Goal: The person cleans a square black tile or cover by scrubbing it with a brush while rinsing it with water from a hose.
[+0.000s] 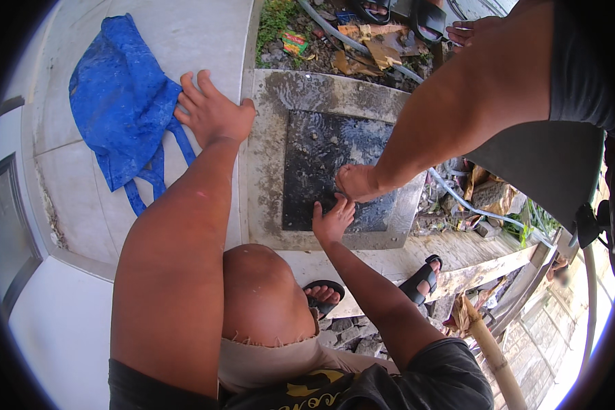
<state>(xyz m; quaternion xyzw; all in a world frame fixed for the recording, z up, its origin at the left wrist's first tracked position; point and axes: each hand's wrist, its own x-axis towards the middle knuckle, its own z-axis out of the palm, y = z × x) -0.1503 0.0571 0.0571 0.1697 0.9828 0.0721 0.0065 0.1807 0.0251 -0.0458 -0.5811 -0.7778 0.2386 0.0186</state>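
Note:
My left hand [215,113] rests on the pale tiled ledge [215,34], fingers spread, right beside a crumpled blue cloth bag [119,96] with straps. Its fingertips come to the bag's edge; whether they touch it I cannot tell. A dark, wet square slab [321,147] lies inside a concrete frame [265,157]. On the slab's near part my right hand [335,222] is laid with its fingers apart, holding nothing I can see. Just beyond it, another person's hand [357,182], curled closed, is on the slab; anything inside it is hidden.
Rubble and scraps with a grey hose [335,31] lie beyond the frame. A second pale hose [461,198] runs at the right. Near my knee is broken stone [348,335], and a bamboo pole [495,355] leans at lower right. The other person's sandalled feet [427,20] stand at the top.

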